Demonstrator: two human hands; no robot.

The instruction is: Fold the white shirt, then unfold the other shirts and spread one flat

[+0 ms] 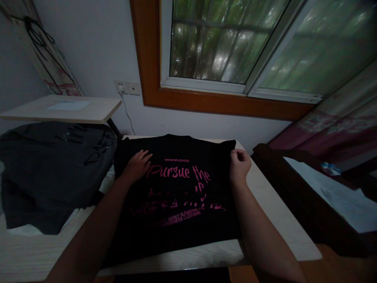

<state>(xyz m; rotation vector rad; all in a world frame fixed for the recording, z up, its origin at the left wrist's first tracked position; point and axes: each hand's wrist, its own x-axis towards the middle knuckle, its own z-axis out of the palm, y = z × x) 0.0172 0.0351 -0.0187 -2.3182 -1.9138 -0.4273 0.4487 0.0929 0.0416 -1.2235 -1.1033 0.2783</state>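
Observation:
A black T-shirt [182,232] with pink lettering lies spread over the pale wooden table [273,204], its neckline toward the wall. Fingers stretched out, my left hand [138,167] rests flat on the shirt's upper left part, beside the print. At the upper right edge, my right hand [240,165] pinches the T-shirt's sleeve corner between thumb and fingers. Part of the lower print is broken up by folds or shadow.
Dark grey clothing [55,173] is heaped at the left, below a raised wooden shelf [100,114] bearing a paper sheet [68,105]. A cable runs from the wall socket [121,87]. On the right, a dark brown surface [294,200] holds white paper [335,196]. The window [218,43] is behind.

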